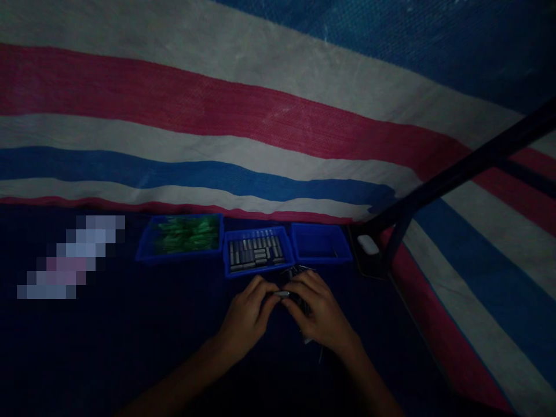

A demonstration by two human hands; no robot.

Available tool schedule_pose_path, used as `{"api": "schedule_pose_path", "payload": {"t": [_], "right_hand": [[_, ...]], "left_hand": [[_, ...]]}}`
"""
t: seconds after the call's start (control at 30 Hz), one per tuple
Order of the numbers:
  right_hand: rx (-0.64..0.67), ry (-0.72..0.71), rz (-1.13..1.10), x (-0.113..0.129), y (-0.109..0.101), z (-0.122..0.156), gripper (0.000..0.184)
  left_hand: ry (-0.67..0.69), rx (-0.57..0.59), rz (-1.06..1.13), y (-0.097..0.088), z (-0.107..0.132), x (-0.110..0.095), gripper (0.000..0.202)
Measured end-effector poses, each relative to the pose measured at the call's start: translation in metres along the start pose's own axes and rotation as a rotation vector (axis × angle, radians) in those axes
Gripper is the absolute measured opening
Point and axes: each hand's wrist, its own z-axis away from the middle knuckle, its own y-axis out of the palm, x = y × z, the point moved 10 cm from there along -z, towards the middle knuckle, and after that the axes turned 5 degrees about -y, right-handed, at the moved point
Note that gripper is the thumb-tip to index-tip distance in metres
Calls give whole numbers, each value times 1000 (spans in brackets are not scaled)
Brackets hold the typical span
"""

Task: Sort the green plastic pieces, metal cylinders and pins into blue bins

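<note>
Both hands meet over a dark blue table surface (130, 336). My left hand (246, 313) has its fingers curled and pinches one end of a small silver cylinder (281, 294). My right hand (316, 310) is closed on the other end, with thin dark wires showing under its fingers. Just beyond them sits a blue tray (256, 267) holding several grey metal pieces in rows. To its left a blue tray (143, 252) holds green parts. To its right stands a blue tray (321, 243) that looks nearly bare.
A red, white and blue striped tarp (260, 116) hangs behind the table. A dark metal frame bar (456, 174) slants up at the right, with a small white object (368, 244) at its foot. A blurred patch lies at the left. Lighting is dim.
</note>
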Motion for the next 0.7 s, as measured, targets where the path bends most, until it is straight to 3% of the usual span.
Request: {"api": "schedule_pose_path", "payload": {"t": [0.13,0.3,0.47,0.7], "right_hand": [[-108,-59,-67,13,-13,-7,8],[-224,-62,27,1,-35,-27,13],[-125,-86,87,-16,-28,-57,18],[108,27,68,-32,-9,-81,13]], "left_hand": [[36,16,58,-3,2,-2,16],[52,140,-166,17,5,1,22],[136,190,-347,31,9,1,22],[168,226,-323,35,8,1,14]]}}
